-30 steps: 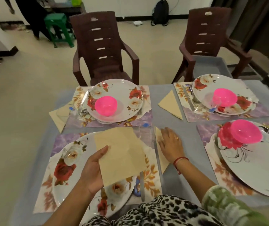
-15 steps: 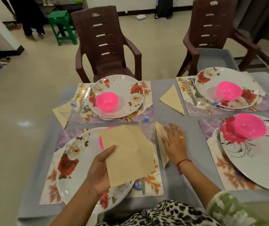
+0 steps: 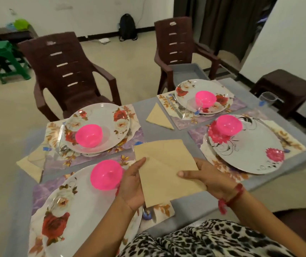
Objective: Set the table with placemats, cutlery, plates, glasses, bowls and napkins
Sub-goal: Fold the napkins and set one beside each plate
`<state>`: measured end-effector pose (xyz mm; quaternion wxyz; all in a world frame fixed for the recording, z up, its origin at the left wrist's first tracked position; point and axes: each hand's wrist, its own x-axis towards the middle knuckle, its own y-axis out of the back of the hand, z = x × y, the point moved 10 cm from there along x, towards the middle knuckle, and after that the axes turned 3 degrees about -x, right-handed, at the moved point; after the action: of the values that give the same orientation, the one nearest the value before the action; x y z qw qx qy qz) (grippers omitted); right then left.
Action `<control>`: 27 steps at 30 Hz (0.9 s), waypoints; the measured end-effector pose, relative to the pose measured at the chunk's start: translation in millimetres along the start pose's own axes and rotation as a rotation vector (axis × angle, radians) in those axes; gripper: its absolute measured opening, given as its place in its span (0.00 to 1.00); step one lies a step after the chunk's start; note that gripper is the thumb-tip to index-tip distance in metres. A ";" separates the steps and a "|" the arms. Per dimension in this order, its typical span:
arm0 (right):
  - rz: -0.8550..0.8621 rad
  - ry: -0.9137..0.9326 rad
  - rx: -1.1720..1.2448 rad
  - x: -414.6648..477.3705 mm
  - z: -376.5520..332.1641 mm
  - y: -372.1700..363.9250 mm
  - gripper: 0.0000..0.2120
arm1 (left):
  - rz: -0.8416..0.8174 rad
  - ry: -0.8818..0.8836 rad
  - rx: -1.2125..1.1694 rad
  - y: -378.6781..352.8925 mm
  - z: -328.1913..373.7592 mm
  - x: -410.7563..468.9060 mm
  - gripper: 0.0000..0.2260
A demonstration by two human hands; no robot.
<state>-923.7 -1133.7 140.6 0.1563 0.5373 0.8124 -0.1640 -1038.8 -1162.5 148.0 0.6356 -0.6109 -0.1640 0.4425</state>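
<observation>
While both hands hold it, the beige napkin [image 3: 167,164] hangs just above the grey table [image 3: 189,201]. It sits over the gap between the near-left placemat [image 3: 157,212] and the near-right placemat [image 3: 213,164]. Its long axis runs from the person toward the far side of the table, leaning a little to the left at the far end. The far edge faces away and the near edge faces the person's body. 1 diagonal crease crosses its upper face, from the left edge toward the right thumb.

The left hand [image 3: 131,184] grips the left edge with the palm turned up, the thumb laid on top and the fingers tucked underneath. The right hand [image 3: 209,179] pinches the right edge with the thumb pressed across the upper face; its other fingers are hidden below the sheet. A red thread [image 3: 233,197] circles that wrist. Just left of the left hand, 1 pink bowl [image 3: 106,175] sits on the near-left plate [image 3: 70,210].
</observation>
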 end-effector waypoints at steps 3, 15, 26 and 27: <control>0.056 0.038 -0.018 -19.0 -5.3 13.6 0.20 | 0.020 0.000 0.009 6.7 -2.9 20.0 0.30; 0.361 0.374 -0.034 -57.9 -28.6 110.0 0.16 | 0.017 0.000 -0.049 -12.3 -42.8 100.2 0.32; 0.227 0.442 -0.447 -19.0 -62.5 254.0 0.13 | 0.039 -0.070 -0.130 -62.6 -75.0 257.8 0.34; 0.209 0.440 -0.427 -16.6 -66.5 270.2 0.14 | 0.057 -0.066 -0.086 -67.1 -78.3 274.7 0.34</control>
<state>-672.9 -1018.8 180.8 0.1023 0.5953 0.7833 0.1471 -803.6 -993.1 102.9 0.5902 -0.6271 -0.1863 0.4729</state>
